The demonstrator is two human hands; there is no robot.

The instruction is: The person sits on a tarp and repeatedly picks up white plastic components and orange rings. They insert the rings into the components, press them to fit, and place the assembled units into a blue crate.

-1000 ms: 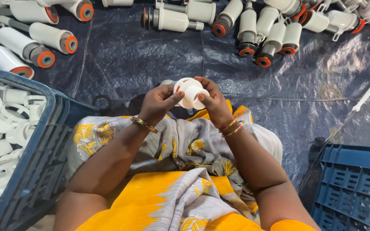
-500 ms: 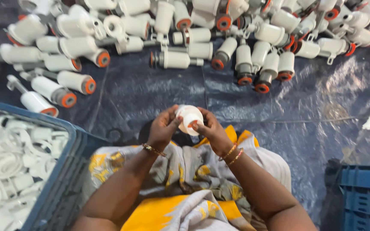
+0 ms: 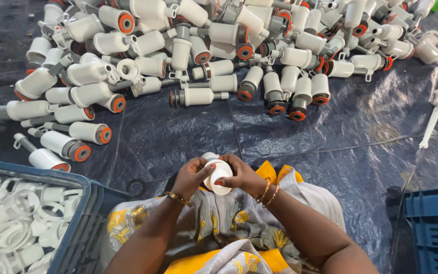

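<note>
Both hands met just above the person's lap, clamped together on one small white plastic cylinder [image 3: 218,176]. The left hand [image 3: 191,177] wrapped the part from its side, fingers curled over the top and thumb pressed against the white wall, so that its grip was closed on the piece. The right hand [image 3: 243,175] held the opposite side, its fingers likewise folded around the rim, the grip shut on the same cylinder. The part's round open end faced toward the camera, tilted a little downward, and a smaller white stub showed above it between the two thumbs. Gold bangles [image 3: 268,192] circled the right wrist and a thinner bracelet [image 3: 177,198] the left. Beneath the forearms lay a patterned grey and yellow cloth [image 3: 219,223] over the lap. A dark blue tarpaulin [image 3: 300,137] covered the floor ahead, creased and dusty. On it, well apart from the hands, sprawled a heap of white cylindrical fittings with orange and grey end rings [image 3: 219,56], some upright, most lying on their sides. A lone white plunger rod [image 3: 431,122] lay off to the right of the heap. At the lower left stood a blue crate [image 3: 84,223] filled with loose white rings and caps, and the corner of a second blue crate [image 3: 434,228] showed at the lower right.
</note>
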